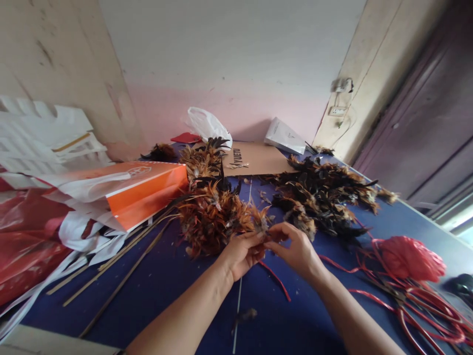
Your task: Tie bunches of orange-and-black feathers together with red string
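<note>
A small tuft of brown feathers (260,220) stands up between the fingertips of my left hand (242,254), which is pinched around its base. My right hand (296,246) meets it there, thumb and forefinger pressed together at the base of the tuft; what exactly they grip is too small to make out. From beneath my hands a short length of red string (276,281) trails over the blue table (199,305). Just beyond my left hand lies a thick pile of reddish-brown feathers (210,217). Darker, black-and-brown feather bunches (325,192) spread out beyond my right hand.
At right are a red plastic string ball (412,259) and red-handled scissors (402,298) among loose string. An orange-and-white paper bag (148,192), thin sticks (125,276) and a red plastic bag (29,241) lie left. Flat cardboard (258,158) and a white box (284,135) are at the back.
</note>
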`<state>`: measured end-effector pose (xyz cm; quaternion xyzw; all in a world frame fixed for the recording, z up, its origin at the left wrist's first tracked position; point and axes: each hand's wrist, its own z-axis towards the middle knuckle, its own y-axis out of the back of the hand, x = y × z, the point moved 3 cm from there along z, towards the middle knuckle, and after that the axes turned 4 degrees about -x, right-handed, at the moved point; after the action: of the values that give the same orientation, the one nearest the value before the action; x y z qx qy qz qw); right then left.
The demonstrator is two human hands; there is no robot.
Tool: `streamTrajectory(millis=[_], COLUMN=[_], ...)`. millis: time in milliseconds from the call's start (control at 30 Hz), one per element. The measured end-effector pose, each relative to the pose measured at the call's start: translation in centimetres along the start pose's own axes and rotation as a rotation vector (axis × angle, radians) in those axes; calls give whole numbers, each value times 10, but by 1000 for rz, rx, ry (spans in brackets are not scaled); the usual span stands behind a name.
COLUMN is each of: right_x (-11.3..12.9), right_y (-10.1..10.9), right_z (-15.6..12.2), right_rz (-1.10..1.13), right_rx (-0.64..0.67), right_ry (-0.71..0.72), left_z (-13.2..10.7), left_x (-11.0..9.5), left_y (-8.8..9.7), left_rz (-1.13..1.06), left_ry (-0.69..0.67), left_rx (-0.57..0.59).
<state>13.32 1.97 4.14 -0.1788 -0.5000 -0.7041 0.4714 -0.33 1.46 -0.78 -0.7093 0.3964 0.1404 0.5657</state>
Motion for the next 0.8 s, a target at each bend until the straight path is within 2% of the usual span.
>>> streamTrajectory(millis=[67,133,233,333,400,467,533,600,700,800], right_x=[6,9,9,6,0,-11,-30,-49,-66,-69], right_y=[-1,-4,-8,-6,2,18,35,48,49,36], right_z=[-2,-5,-7,-5,-1,5,10,12,12,9], right_rz=[-171,-303,-400,-368,-300,-238,-232,-292,-414,-534], right_rx=[-7,-4,3,2,-39,-139,-242,-286,-221,-133], right_ry=[138,205,227,213,174,82,-84,-212,-247,-240], left_z=[1,2,2,1,0,0,0,1,4,6], left_x=[2,5,7,4,1,-3,-5,-6,-6,-6], left_y=[2,3,2,1,1,1,2,3,5,7], left_rz=[-20,-16,17,39,35,27,18,8,-7,-24], left_ry=[17,31,39,12,-16,-34,-46,-57,-63,-78], left_rx=[16,34,58,37,-25,-84,-120,-134,-144,-145])
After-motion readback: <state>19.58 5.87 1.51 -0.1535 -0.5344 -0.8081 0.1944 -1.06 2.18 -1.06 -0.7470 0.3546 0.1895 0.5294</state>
